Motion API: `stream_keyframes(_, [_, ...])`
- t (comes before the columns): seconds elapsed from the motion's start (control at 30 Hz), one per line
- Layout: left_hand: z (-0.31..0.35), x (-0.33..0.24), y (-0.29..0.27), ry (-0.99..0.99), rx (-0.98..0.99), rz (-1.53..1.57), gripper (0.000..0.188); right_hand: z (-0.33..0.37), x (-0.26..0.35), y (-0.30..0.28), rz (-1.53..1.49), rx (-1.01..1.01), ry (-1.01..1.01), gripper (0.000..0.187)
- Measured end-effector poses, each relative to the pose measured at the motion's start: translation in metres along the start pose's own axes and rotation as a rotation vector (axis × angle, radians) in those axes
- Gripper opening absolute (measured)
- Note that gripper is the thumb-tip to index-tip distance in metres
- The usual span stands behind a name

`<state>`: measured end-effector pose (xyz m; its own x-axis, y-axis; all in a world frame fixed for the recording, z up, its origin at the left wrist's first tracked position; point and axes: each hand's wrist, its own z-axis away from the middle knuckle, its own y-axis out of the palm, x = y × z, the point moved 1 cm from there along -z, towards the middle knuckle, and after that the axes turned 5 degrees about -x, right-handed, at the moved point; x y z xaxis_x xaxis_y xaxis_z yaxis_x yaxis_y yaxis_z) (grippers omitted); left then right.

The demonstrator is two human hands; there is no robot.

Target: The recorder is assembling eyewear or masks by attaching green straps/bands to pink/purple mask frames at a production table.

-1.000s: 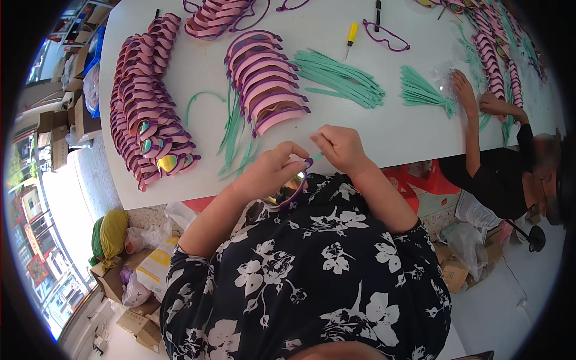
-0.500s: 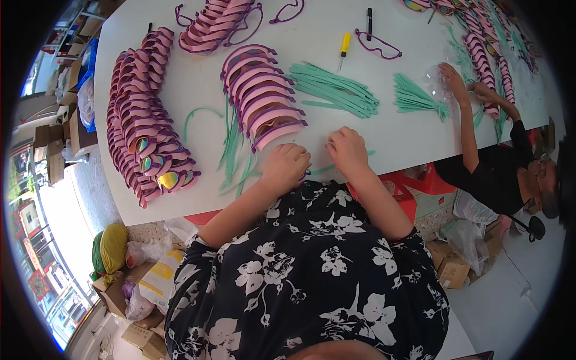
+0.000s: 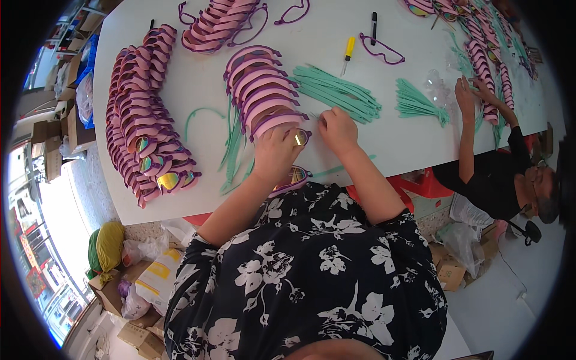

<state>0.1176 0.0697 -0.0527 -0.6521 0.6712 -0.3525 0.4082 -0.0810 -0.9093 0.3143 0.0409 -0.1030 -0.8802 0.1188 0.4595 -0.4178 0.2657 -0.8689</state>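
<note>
A row of pink and purple swim goggles [image 3: 264, 81] lies on the white table in front of me. My left hand [image 3: 277, 153] is closed on the nearest pair of goggles [image 3: 304, 137]; its mirrored lens shows beside my fingers. To the right, my right hand [image 3: 339, 131] is raised over the table, fingers curled in a pinch; what they hold, if anything, is too small to tell. Another pair of goggles [image 3: 295, 177] lies at the table edge against my shirt, partly covered by my left forearm. Teal straps [image 3: 339, 93] are fanned out beyond my right hand.
Stacked goggles [image 3: 135, 114] line the left side. A yellow screwdriver [image 3: 348, 48], a black marker [image 3: 374, 27] and a purple frame [image 3: 384, 51] lie farther back. A second strap bundle [image 3: 420, 99] sits near a co-worker's hands [image 3: 465, 96] at the right.
Both my hands have moved away from my body, the left onto the nearest goggles of the row. The goggles at the table edge now show more. The co-worker's hands have shifted slightly.
</note>
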Motion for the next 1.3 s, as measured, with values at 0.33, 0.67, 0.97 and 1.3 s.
stream_keyframes(0.33, [-0.018, -0.016, 0.018, -0.061, 0.429, 0.068, 0.059, 0.022, 0.014, -0.061, -0.636, -0.246, 0.136, 0.024])
stream_keyframes(0.67, [-0.030, 0.001, 0.008, -0.345, 0.334, 0.512, 0.059, 0.043, 0.035, -0.081, -1.283, 0.103, 0.499, 0.020])
stream_keyframes(0.97, [-0.033, -0.013, -0.048, -0.596, 0.395, 1.194, 0.067, 0.036, 0.059, -0.088, -1.809, 0.281, 0.713, 0.027])
stream_keyframes(1.3, [-0.019, -0.027, -0.049, -0.418, 0.139, 0.953, 0.052, 0.031, 0.069, -0.095, -1.519, 0.287, 0.894, 0.015])
